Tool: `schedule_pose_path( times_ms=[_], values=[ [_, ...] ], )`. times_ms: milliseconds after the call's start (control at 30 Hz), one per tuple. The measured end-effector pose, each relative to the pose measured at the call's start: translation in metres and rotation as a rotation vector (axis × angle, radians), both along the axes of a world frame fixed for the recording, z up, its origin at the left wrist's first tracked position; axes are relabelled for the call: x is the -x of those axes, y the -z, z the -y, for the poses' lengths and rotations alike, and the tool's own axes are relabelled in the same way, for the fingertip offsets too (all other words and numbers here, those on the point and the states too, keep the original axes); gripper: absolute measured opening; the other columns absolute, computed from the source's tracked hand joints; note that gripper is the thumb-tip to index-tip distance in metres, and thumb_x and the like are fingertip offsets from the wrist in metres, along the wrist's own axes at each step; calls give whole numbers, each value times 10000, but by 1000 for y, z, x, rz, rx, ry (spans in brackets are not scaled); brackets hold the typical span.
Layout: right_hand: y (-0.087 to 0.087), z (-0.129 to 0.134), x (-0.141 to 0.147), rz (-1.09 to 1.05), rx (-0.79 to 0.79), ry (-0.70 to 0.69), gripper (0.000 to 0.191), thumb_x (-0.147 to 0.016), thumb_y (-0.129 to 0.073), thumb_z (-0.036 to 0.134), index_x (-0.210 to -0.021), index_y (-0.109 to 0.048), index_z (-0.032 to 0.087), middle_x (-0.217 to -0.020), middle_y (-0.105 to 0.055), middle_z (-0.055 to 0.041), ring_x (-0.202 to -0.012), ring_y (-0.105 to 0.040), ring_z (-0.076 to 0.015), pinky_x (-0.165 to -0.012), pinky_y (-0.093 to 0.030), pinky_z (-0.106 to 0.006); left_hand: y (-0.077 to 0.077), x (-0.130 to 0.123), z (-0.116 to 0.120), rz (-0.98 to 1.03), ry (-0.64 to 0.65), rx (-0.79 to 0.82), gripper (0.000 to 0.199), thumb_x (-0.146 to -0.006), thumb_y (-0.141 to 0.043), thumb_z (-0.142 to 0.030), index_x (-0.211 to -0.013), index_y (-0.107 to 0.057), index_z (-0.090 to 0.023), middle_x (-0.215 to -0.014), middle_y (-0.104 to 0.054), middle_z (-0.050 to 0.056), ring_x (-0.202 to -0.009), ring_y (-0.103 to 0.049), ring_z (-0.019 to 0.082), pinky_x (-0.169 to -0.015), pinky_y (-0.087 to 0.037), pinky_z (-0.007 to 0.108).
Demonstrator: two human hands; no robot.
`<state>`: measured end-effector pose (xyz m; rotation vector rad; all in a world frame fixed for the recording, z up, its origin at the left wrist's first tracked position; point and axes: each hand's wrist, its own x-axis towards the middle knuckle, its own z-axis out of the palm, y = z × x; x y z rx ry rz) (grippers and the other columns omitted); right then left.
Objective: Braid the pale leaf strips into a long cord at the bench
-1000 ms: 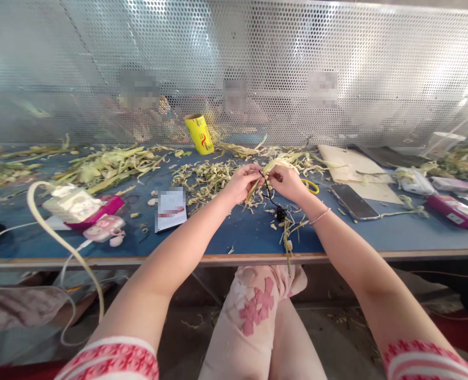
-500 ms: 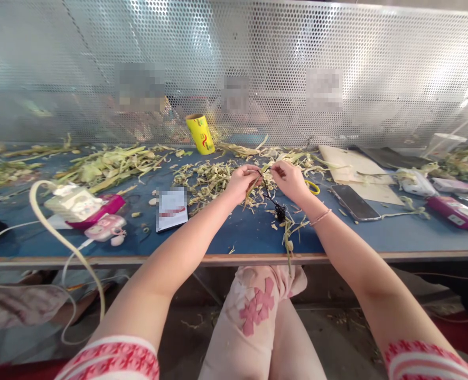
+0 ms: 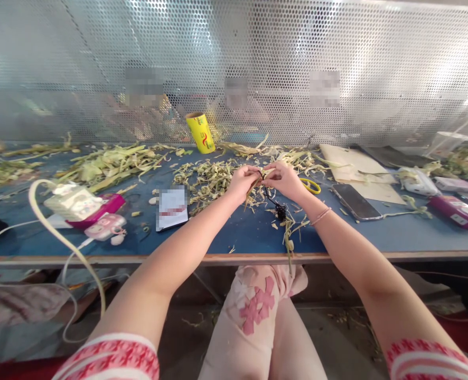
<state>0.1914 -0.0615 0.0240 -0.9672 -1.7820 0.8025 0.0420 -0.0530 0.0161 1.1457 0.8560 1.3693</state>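
My left hand [image 3: 241, 186] and my right hand [image 3: 285, 181] meet above a pile of dried plant scraps [image 3: 208, 182], their fingertips almost touching. Both are pinched on a thin black cord [image 3: 269, 199], which runs down to a black tangle [image 3: 280, 212] on the table. A narrow brownish-green strip [image 3: 251, 192] hangs from the fingers of my left hand. The exact grip at the fingertips is too small to make out. Just right of my right hand lies a yellow loop [image 3: 311, 186], partly hidden by the wrist.
Behind the blue table [image 3: 218, 243] rises a perforated metal screen [image 3: 281, 53]. A yellow tube [image 3: 200, 133] stands before it. Phones [image 3: 356, 201], a card-like device [image 3: 172, 208], a cream cable [image 3: 65, 227] and a plant heap [image 3: 111, 163] lie around. Brown sheets [image 3: 353, 163] are at right.
My right hand has moved slightly left and down, bringing its fingers to the black cord beside my left fingertips. My left hand has stayed nearly in place.
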Motion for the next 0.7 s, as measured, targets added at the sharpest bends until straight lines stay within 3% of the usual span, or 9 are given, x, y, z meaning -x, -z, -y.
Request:
schedule_pose_path(
  times_ms=[100, 333, 567, 700],
  values=[
    [2, -2, 0, 52, -2, 35, 388, -617, -727, 270, -955, -554, 189, -675, -670, 15, -623, -623, -130, -631, -489, -268, 2, -2, 1, -35, -2, -46, 93, -693, -623, -90, -706, -546, -140, -555, -590, -35, -502, -557, 73, -567, -451, 217],
    [6, -4, 0, 149, -112, 180, 203, -632, -693, 240, -795, -584, 190, -667, -657, 15, -632, -609, -131, -647, -473, -275, 1, -6, 6, -48, 12, -39, 103, -662, -643, -74, -680, -559, -130, -592, -607, -29, -559, -572, 69, -626, -467, 225],
    [3, -3, -2, 239, -212, 229, 97, -697, -633, 246, -704, -562, 181, -627, -587, 20, -598, -530, -114, -630, -427, -262, -1, -4, 7, -15, 37, -14, 114, -679, -662, -102, -693, -552, -131, -615, -602, -27, -579, -581, 74, -680, -502, 262],
    [-1, -2, -3, 258, -294, 270, 112, -723, -612, 252, -710, -528, 180, -723, -573, -8, -614, -512, -115, -641, -422, -273, 0, -2, 4, 7, 36, -37, 142, -665, -688, -123, -700, -551, -133, -628, -604, -31, -581, -571, 63, -644, -492, 231]
  ],
)
